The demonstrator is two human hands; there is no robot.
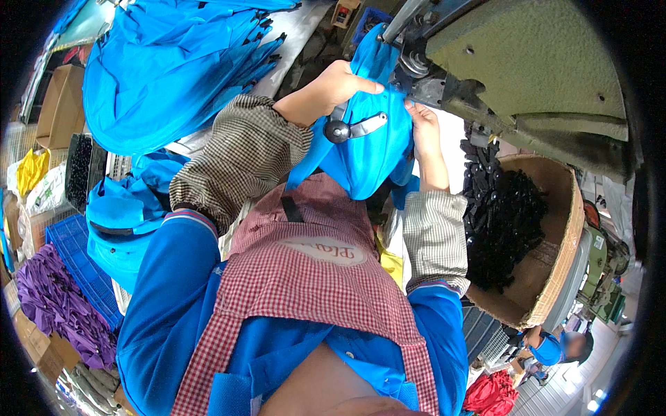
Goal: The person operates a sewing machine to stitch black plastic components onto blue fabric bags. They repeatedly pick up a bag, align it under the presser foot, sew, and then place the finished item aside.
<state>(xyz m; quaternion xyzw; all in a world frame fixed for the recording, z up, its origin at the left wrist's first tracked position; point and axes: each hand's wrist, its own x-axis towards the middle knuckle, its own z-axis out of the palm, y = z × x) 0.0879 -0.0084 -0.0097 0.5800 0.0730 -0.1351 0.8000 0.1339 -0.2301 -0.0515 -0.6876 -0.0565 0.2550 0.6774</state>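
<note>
Gripping the blue fabric piece [374, 159] near its upper part, the left hand [340, 89] has its thumb laid on the cloth. The right hand [425, 128] pinches the same piece at its right edge. The piece is located beside the metal fittings [415, 64] of a green machine [531, 73], ahead of the checked apron [322, 298]. A black-knobbed lever [338, 132] overlaps it. To the right, a cardboard box [555, 267] contains black parts [501, 225].

The person's left hand [334, 90] and right hand [426, 128] grip blue fabric [371, 166] at a green industrial machine [534, 73].
</note>
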